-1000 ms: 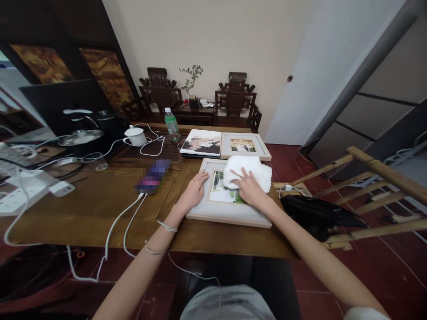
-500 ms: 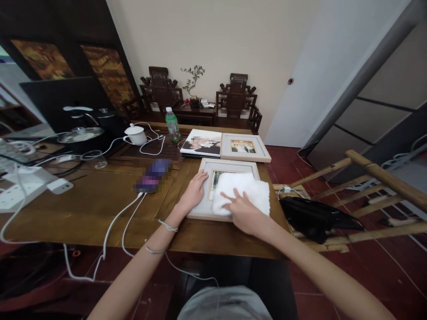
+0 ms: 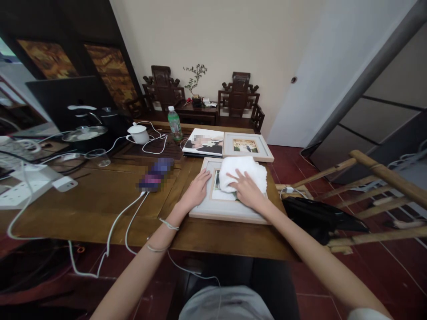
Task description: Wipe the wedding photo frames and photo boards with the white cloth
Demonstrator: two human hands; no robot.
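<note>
A light wooden picture frame (image 3: 230, 216) lies flat near the table's front edge. My left hand (image 3: 199, 189) rests along its left side, fingers stretched out over the edge. Under my right hand (image 3: 248, 191) is a folded white towel (image 3: 245, 166), pressed against the glass with the fingers spread. The towel covers the upper right of the frame and part of the photo. The photo's left and lower parts show beside it.
Behind lie a second picture frame (image 3: 263, 153) and a stack topped by a photo print (image 3: 203, 142). A green-labelled bottle (image 3: 175, 124), a lidded white cup (image 3: 138, 134) and a phone (image 3: 155, 174) on cables stand leftward. A bamboo rack (image 3: 320, 171) is at the right.
My right hand has slid the towel up toward the frame's far edge, uncovering the near edge and lower photo. My left hand stays on the left side. The view has shifted slightly.
</note>
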